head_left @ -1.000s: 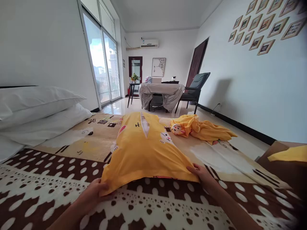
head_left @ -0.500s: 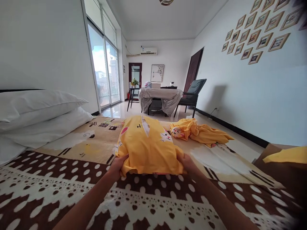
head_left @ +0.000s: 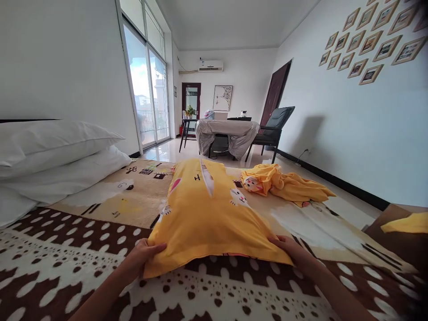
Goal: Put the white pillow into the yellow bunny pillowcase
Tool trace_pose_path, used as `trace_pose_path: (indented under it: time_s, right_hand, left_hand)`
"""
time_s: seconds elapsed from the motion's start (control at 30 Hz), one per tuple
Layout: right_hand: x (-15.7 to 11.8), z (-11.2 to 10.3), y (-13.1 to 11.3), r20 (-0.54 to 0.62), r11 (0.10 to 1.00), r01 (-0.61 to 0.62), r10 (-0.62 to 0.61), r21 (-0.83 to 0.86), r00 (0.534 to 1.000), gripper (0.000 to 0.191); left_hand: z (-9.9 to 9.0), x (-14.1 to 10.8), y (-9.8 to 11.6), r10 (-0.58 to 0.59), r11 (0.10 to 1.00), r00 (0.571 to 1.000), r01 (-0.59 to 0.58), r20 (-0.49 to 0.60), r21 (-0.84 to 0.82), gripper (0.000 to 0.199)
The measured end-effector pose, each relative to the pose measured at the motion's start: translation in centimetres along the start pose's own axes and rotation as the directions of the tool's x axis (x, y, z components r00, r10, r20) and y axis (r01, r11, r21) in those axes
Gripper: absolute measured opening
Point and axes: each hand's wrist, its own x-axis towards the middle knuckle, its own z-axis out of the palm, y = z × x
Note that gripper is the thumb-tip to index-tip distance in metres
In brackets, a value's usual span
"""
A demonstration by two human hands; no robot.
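Note:
A yellow pillow (head_left: 203,214) in a cat-print pillowcase lies in front of me on the patterned blanket (head_left: 110,240). A slit in its upper side shows something white inside. My left hand (head_left: 145,254) pinches the near left corner, thumb on top. Near the opposite corner, my right hand (head_left: 290,250) grips the edge, its fingers partly under the cloth. The near edge stretches between both hands, slightly raised in the middle. Beyond it to the right lies a crumpled yellow cloth (head_left: 281,185) with the same cat print.
White pillows (head_left: 60,151) are stacked at the left. A cardboard box (head_left: 384,223) with yellow cloth (head_left: 406,223) over it stands at the right. Past the bed are a covered table (head_left: 227,127) and a dark chair (head_left: 272,131).
Both hands have moved apart and closer to me, pulling the near corners outward. The pillow's near side is now wider and flatter. The view has shifted slightly.

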Motion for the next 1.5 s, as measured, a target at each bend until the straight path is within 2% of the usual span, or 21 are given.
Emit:
trace_pose_path:
  time_s: [0.03, 0.1, 0.2, 0.33, 0.5, 0.63, 0.73, 0.83, 0.93, 1.0, 1.07, 1.1, 1.13, 1.2, 1.23, 1.27, 1.3, 1.33, 1.37, 1.43, 1.5]
  right_hand:
    - [-0.2, 0.0, 0.2, 0.008, 1.000, -0.011, 0.010, 0.016, 1.000, 0.035]
    - [-0.1, 0.1, 0.6, -0.014, 1.000, -0.009, 0.009, -0.020, 1.000, 0.038]
    - [0.5, 0.1, 0.9, -0.095, 0.973, 0.049, -0.071, -0.225, 0.993, 0.044]
    - [1.0, -0.3, 0.3, -0.169, 0.893, 0.116, -0.207, -0.434, 0.964, 0.041]
    - [0.2, -0.4, -0.2, -0.115, 0.957, 0.060, -0.096, -0.284, 0.989, 0.037]
    - [0.0, 0.8, -0.4, -0.116, 0.984, 0.057, -0.077, -0.169, 0.990, 0.036]
    - [0.6, 2.8, -0.6, -0.124, 0.995, 0.073, -0.082, -0.074, 0.989, 0.039]
    - [1.0, 4.0, -0.6, -0.181, 0.982, 0.156, -0.173, -0.102, 0.968, 0.040]
    - [0.8, 2.9, -0.3, -0.215, 0.970, 0.151, -0.192, -0.193, 0.958, 0.042]
    - [0.4, 1.5, 0.0, -0.202, 0.949, 0.111, -0.176, -0.296, 0.963, 0.044]
    - [0.1, 0.2, 0.2, -0.245, 0.883, 0.071, -0.205, -0.464, 0.948, 0.044]
    - [0.0, -0.1, 0.3, -0.309, 0.826, 0.052, -0.267, -0.561, 0.913, 0.043]
    - [0.0, 0.0, 0.2, -0.377, 0.754, 0.037, -0.370, -0.656, 0.849, 0.043]
    - [-0.1, 1.4, -0.4, -0.410, 0.577, 0.051, -0.637, -0.816, 0.653, 0.048]
    - [0.0, 2.8, -0.9, -0.354, 0.477, 0.085, -0.748, -0.875, 0.562, 0.050]
    - [0.2, 4.6, -1.5, -0.260, 0.371, 0.137, -0.827, -0.919, 0.498, 0.051]
    - [0.4, 6.7, -2.3, -0.147, 0.267, 0.194, -0.866, -0.944, 0.477, 0.050]
    - [0.8, 8.9, -3.1, -0.033, 0.172, 0.250, -0.877, -0.953, 0.479, 0.049]
    - [1.3, 11.1, -4.0, 0.075, 0.091, 0.303, -0.865, -0.949, 0.496, 0.048]
    - [2.6, 14.4, -5.4, 0.187, 0.018, 0.363, -0.833, -0.932, 0.521, 0.047]
    - [4.2, 15.6, -6.2, 0.177, 0.031, 0.353, -0.822, -0.935, 0.541, 0.047]
  left_hand:
    - [0.2, -0.2, -0.1, 0.008, 0.998, 0.997, -0.003, 0.071, -0.069, 0.053]
    - [0.7, -0.4, -0.3, 0.039, 0.992, 0.992, -0.023, 0.116, -0.128, 0.052]
    - [0.8, -0.4, -0.5, 0.040, 0.996, 0.997, -0.034, 0.070, -0.077, 0.050]
    - [-0.4, 0.3, -0.6, -0.009, 0.999, 1.000, 0.009, -0.016, 0.054, 0.047]
    - [-1.5, 0.8, -0.9, -0.059, 0.997, 0.988, 0.066, -0.145, 0.047, 0.048]
    - [0.0, 0.2, 0.0, -0.037, 0.996, 0.993, 0.046, -0.109, 0.081, 0.050]
    - [1.9, 0.2, 0.8, 0.024, 0.999, 0.998, -0.027, -0.062, -0.042, 0.055]
    - [2.8, 0.5, 0.8, 0.078, 0.986, 0.997, -0.078, -0.005, -0.144, 0.055]
    - [1.8, 0.9, 0.3, 0.066, 0.997, 0.997, -0.067, -0.033, -0.036, 0.050]
    - [0.3, 0.9, -0.2, 0.056, 0.982, 0.994, -0.038, -0.091, 0.185, 0.043]
    - [-1.0, 0.7, -0.6, 0.154, 0.876, 0.969, -0.045, -0.190, 0.481, 0.036]
    - [-1.4, 0.5, -0.7, 0.278, 0.784, 0.931, -0.078, -0.235, 0.616, 0.033]
    - [-1.6, 0.2, -0.7, 0.430, 0.671, 0.869, -0.124, -0.247, 0.731, 0.031]
    - [-0.8, -0.5, -0.3, 0.703, 0.407, 0.697, -0.233, -0.140, 0.883, 0.033]
    - [0.3, -0.6, 0.1, 0.776, 0.270, 0.631, -0.293, -0.027, 0.917, 0.037]
    - [1.7, -0.6, 0.5, 0.803, 0.144, 0.588, -0.350, 0.097, 0.926, 0.041]
    - [3.3, -0.4, 1.1, 0.778, 0.037, 0.584, -0.410, 0.231, 0.912, 0.044]
    - [5.1, 0.2, 1.6, 0.752, -0.047, 0.566, -0.466, 0.338, 0.884, 0.045]
    - [6.9, 1.0, 2.1, 0.737, -0.094, 0.551, -0.490, 0.392, 0.867, 0.047]
    - [9.7, 3.1, 3.0, 0.715, -0.124, 0.555, -0.498, 0.425, 0.859, 0.049]
    - [11.0, 5.4, 3.6, 0.715, -0.119, 0.577, -0.455, 0.395, 0.882, 0.049]
